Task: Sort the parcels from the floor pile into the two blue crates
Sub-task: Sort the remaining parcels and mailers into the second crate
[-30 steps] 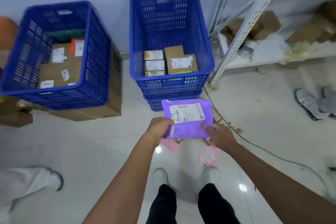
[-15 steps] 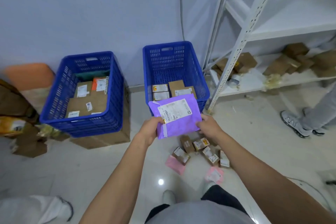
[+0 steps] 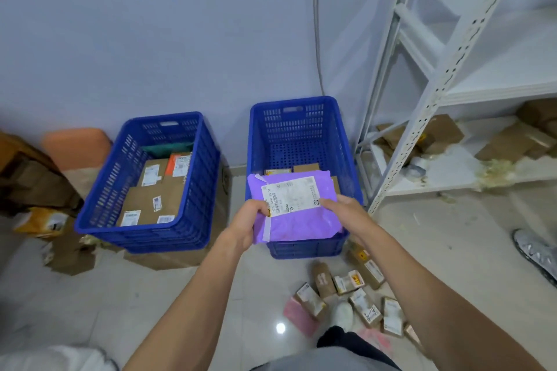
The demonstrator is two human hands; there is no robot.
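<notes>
Purple flat plastic mailer parcel (image 3: 301, 221) with a white printed label (image 3: 289, 194) is being held in both hands over the near rim of the right blue perforated plastic crate (image 3: 301, 135). The left hand (image 3: 247, 221) is gripping its left edge, thumb on top; the right hand (image 3: 346, 211) is clasping its right edge. Left of the grip, the left blue perforated plastic crate (image 3: 196, 166) is holding cardboard boxes. Below the grip, nearer the person, the pile of small cardboard parcels (image 3: 361, 295) is lying on the floor.
</notes>
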